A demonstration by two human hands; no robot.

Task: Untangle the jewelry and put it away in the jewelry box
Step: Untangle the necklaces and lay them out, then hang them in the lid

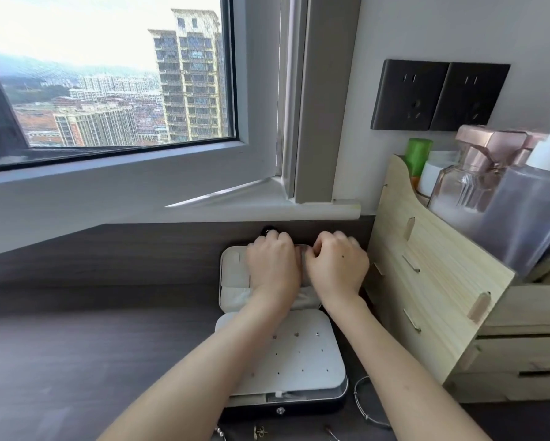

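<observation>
An open jewelry box (232, 275) with a pale lining lies on the dark desk, its lid half toward the window. The near half holds a white earring panel (302, 354) with small studs in it. My left hand (273, 265) and my right hand (337, 265) are both over the far half, fingers curled at its far edge; what they pinch is hidden between them. A thin silver bangle (362, 405) lies to the right of the box. A gold earring (260, 431) and other small pieces lie at the near edge.
A wooden desk organizer (426, 281) with drawers stands right of the box, holding bottles (477, 173). Two dark wall sockets (439, 93) are above it. A window frame (140, 173) and sill run behind the desk (92, 345). A small dark object (269, 231) sits behind the box.
</observation>
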